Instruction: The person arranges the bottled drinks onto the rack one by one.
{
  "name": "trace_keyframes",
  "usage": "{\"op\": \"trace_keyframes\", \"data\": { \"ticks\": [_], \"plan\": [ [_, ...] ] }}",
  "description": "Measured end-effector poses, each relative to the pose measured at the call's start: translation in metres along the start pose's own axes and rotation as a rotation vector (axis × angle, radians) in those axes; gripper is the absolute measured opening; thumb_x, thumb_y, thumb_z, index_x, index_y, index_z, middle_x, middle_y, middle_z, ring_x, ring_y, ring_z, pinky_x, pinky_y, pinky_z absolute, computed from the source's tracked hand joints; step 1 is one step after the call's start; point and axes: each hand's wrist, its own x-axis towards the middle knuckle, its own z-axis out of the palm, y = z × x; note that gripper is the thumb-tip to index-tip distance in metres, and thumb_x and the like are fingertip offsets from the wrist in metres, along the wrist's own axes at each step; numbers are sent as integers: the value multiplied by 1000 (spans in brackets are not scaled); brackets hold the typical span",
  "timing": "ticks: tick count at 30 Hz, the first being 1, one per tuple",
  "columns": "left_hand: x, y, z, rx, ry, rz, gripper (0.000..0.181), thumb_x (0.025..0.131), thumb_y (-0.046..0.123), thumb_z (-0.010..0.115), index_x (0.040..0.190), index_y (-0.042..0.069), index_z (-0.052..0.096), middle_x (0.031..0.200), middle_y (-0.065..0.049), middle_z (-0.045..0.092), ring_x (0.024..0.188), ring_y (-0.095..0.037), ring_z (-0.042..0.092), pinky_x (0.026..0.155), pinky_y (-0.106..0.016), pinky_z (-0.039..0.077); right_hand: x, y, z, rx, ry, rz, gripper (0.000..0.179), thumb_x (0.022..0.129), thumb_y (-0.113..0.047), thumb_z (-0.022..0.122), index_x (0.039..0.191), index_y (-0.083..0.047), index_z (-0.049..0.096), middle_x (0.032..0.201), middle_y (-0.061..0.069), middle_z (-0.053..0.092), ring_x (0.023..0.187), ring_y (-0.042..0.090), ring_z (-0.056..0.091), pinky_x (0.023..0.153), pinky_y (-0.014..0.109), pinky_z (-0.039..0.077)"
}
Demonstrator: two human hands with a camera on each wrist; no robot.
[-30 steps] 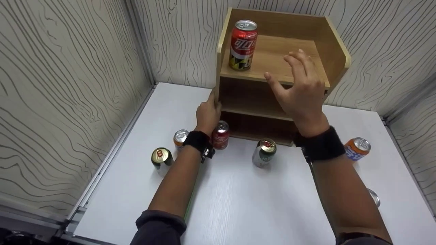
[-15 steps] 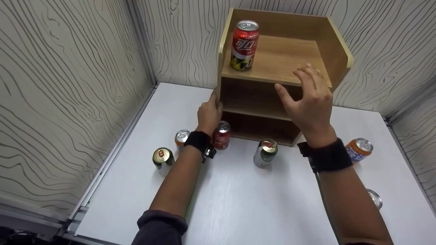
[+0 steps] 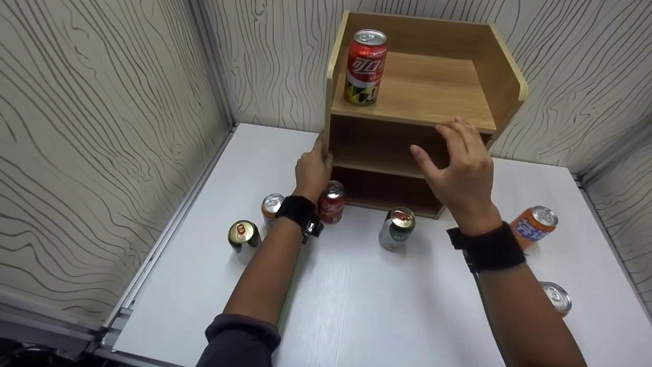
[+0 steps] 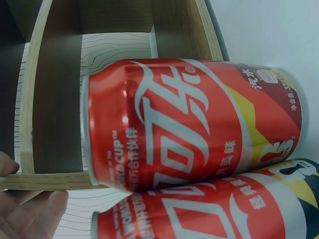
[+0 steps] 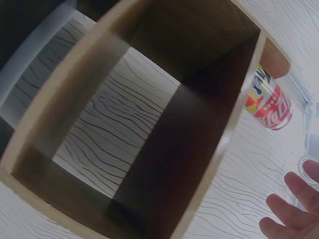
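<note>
While atop shelf point(image 3: 433, 84), can point(image 3: 365, 69) outside hands point(image 3: 311, 173) point(image 3: 458, 176).

Head view bright, fairly even; pale sheen on table point(image 3: 336, 290) below right fingers point(image 3: 461, 142), soft shadow there too. Shelf unit point(image 3: 379, 140) interior dim behind them. Left wrist: cool tint, red can point(image 4: 169, 129) beside left fingers point(image 4: 50, 214) catches highlights. Right wrist: hazy, edges bowed.

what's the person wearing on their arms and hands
The left hand and right hand are ungloved. The left wristband and right wristband are wide and black, with small attachments. A dark sleeve stops partway up the left forearm, with a thin green cable-like line alongside.
</note>
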Motion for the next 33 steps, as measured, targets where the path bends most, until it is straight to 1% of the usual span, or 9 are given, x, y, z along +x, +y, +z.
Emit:
{"op": "trace_keyframes", "data": {
  "ticks": [2,13,20,27,29,33],
  "plan": [
    [0,0,-1,-5,-12,-1,51,106,19,60,155,9,49,107,-20,80,86,-31,80,75,-44,63,-4,1,0,-10,-7,-3,51,88,-31,83,118,8,73,123,29,72,131,46,64,120,54,44],
    [0,1,-1,-11,-4,-5,49,106,20,60,153,9,51,105,-21,80,87,-33,80,75,-47,62,-17,5,0,-35,-27,2,51,85,-30,85,119,7,73,123,28,73,130,45,64,118,58,45],
    [0,2,-2,-1,-9,-13,48,105,20,61,151,9,53,101,-20,80,84,-34,79,72,-47,62,-28,12,-1,-67,-49,-4,51,87,-30,84,118,9,72,123,28,72,130,46,64,116,59,46],
    [1,2,-3,-1,-26,-20,50,105,20,61,153,10,51,105,-21,80,87,-35,79,74,-49,62,-37,16,-1,-72,-43,10,51,87,-30,84,117,9,72,121,28,73,128,47,65,114,59,48],
    [2,2,-3,5,-33,-24,49,105,21,62,152,9,52,105,-22,80,88,-36,79,74,-49,62,-38,16,-1,-69,-44,17,51,86,-30,84,118,8,72,122,28,72,128,47,65,114,60,48],
    [2,2,-3,9,-44,-38,47,105,22,62,150,9,53,108,-21,79,91,-36,79,77,-49,62,-44,16,-1,-81,-75,32,52,88,-32,83,119,8,72,123,29,72,129,47,65,113,61,48]
  ]
}}
